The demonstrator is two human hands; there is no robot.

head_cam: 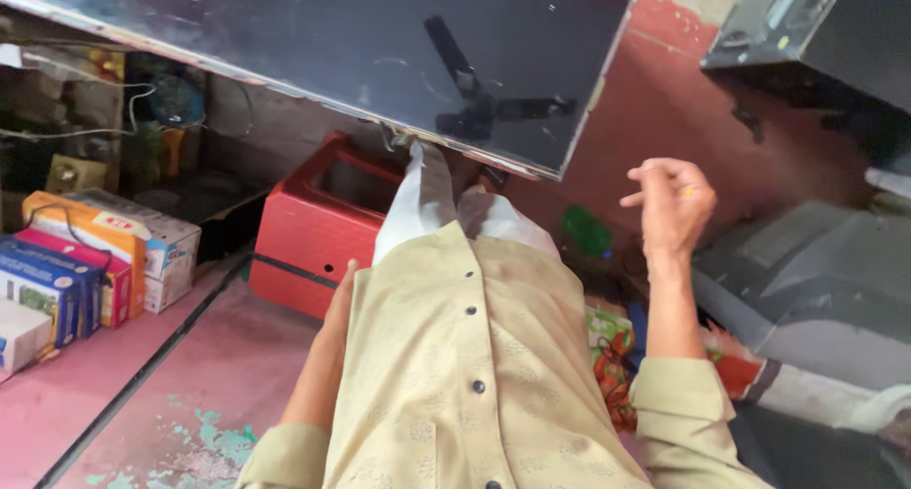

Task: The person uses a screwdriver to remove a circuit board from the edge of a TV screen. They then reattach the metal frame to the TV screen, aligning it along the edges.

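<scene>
Neither of your hands holds anything. Your right hand [672, 202] is raised in the air with the fingers [648, 174] loosely curled inward, thumb and forefinger close together but closed on nothing you can see. Your left hand [339, 304] hangs at your side, pressed flat against the hem of your pale yellow buttoned shirt [474, 375]; its fingers are mostly hidden behind the cloth, so how far they are spread cannot be told.

Largest in view is a big dark flat panel [361, 43], like a screen lying face up, filling the top of the scene. Its glossy surface reflects a ceiling fan. Its near edge sits just above your white trousers [422, 200], and its right corner is near your raised right hand, not touching it.

To the right lie bulky grey casings of old television sets [816, 280], stacked and tilted, close beside your right forearm. Another dark set [807, 34] sits in the top right corner.

Below the panel, left of your legs, stands a red plastic box [313, 233] with an open top, just beside your left hand.

Further left, a row of colourful cardboard cartons [85, 261] stands on a pink floor [190, 375] with flaking paint.

Smallest, a green object [586, 231] lies on the floor between your legs and right hand, and patterned cloth [612, 347] is bunched under your right elbow.
</scene>
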